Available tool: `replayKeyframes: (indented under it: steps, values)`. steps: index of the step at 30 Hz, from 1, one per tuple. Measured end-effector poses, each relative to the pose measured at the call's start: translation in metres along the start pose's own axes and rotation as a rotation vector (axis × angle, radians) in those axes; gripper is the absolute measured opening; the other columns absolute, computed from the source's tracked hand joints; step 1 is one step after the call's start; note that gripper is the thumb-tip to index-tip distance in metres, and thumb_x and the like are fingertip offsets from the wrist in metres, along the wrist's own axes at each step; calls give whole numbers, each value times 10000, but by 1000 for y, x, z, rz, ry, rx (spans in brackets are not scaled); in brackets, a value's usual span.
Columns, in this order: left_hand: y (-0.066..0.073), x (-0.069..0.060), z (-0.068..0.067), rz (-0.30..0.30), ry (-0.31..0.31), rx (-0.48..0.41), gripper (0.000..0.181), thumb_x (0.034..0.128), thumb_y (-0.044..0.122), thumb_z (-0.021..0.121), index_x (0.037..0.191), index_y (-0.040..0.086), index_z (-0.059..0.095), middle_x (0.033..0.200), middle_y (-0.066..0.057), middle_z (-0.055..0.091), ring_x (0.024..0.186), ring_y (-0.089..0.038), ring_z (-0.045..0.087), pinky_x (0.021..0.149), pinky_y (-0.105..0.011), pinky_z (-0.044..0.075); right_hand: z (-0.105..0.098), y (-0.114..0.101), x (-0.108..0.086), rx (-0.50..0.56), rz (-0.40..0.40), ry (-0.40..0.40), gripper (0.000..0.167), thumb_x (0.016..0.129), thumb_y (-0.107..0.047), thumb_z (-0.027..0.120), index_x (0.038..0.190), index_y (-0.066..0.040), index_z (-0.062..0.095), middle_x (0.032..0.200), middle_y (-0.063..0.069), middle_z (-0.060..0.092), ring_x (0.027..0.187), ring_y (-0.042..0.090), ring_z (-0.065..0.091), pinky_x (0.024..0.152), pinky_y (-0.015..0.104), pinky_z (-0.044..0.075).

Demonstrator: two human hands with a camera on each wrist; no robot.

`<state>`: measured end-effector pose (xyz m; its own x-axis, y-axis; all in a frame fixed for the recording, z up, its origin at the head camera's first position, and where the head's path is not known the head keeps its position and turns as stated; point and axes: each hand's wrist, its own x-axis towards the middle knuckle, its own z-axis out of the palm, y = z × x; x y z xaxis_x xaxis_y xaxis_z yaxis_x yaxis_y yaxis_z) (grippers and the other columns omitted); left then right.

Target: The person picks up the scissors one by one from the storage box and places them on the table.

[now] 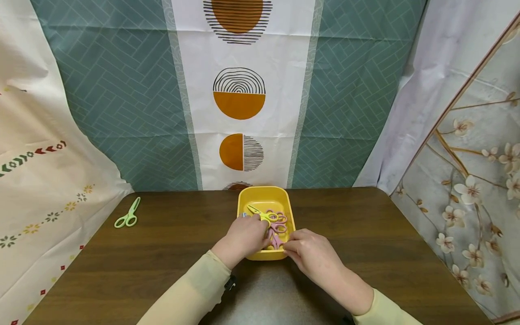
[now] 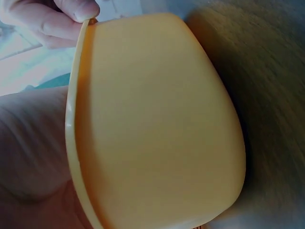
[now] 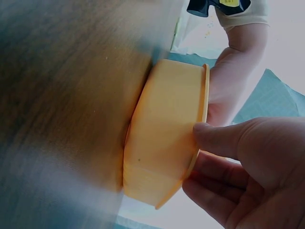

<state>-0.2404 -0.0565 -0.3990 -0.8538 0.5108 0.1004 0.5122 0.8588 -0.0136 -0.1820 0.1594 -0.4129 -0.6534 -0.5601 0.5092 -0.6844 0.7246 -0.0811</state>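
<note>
A yellow plastic bin [image 1: 290, 210] stands on the table with several scissors inside. Yellow scissors [image 1: 255, 210] lie on top, and pink scissors [image 1: 279, 228] are beneath and beside them. My left hand [image 1: 245, 237] reaches over the bin's left side, down among the scissors next to the yellow pair. Its fingertips are hidden, so whether it holds anything does not show. With thumb and fingers my right hand [image 1: 313, 253] pinches the bin's near right rim; the right wrist view shows the thumb [image 3: 214, 136] on the outer wall.
Light green scissors [image 1: 129, 216] lie alone at the table's far left. The brown wooden table [image 1: 345, 230] ends at a patterned curtain [image 1: 349, 113] just behind the bin. Floral cloth [image 1: 467, 216] borders the right side, and a cream cloth [image 1: 53, 180] hangs along the left.
</note>
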Motion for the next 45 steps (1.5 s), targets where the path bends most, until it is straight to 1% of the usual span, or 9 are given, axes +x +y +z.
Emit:
replayKeyframes:
  steps: [5,9,12,19,23,28,34,40,45]
  values:
    - [0,2,0,-10,-1,12,301,1013,407,796,1025,107,778,904,-72,668,812,-269,650,813,-483,569,0,0,1,-3,-8,12,127,851,-110,964,930,-140,869,922,-50,746,917,156,704,780,369,624]
    - [0,3,1,-18,-1,18,313,1015,425,794,1020,112,783,904,-70,674,824,-278,660,829,-486,563,-1,0,1,-8,-9,9,124,853,-114,963,929,-141,868,927,-48,748,920,160,706,784,373,624]
    - [0,4,1,-23,8,21,305,1012,417,801,993,113,778,896,-71,673,811,-280,658,816,-481,560,-1,0,2,-10,-8,6,121,857,-119,961,932,-141,868,935,-46,752,927,161,710,789,376,627]
    - [-2,7,5,-34,29,42,266,1002,407,824,1018,145,787,881,-54,648,795,-265,654,780,-460,564,-1,0,2,-15,-14,16,115,866,-136,958,930,-157,864,940,-51,746,933,159,711,780,382,625]
    - [-2,8,7,-28,34,47,239,1005,406,825,998,170,786,858,-38,642,791,-256,650,780,-452,560,0,1,2,-16,-15,21,119,865,-141,960,933,-163,865,943,-52,739,934,159,709,774,381,623]
    - [-3,8,10,-17,31,74,242,999,427,830,982,190,786,873,-42,678,822,-269,674,803,-452,566,0,0,1,-16,-12,17,117,865,-140,960,936,-156,868,942,-46,744,934,162,711,779,379,625]
    - [-4,8,13,-16,47,77,248,990,418,841,929,187,778,842,-44,687,804,-281,682,782,-451,564,1,0,1,-14,-6,6,117,867,-138,959,941,-149,869,942,-42,747,939,164,712,788,380,628]
    - [-3,8,12,-25,39,74,267,998,423,833,1007,158,806,878,-63,716,819,-293,697,805,-462,578,0,-1,1,-7,-7,7,119,867,-126,956,943,-148,867,945,-41,749,939,161,710,794,379,628]
    - [-3,7,11,-11,59,95,260,1008,411,823,1022,151,811,868,-63,724,814,-284,711,784,-464,590,-1,-2,0,-5,-3,5,123,863,-119,958,938,-148,864,944,-43,749,944,160,711,797,377,629]
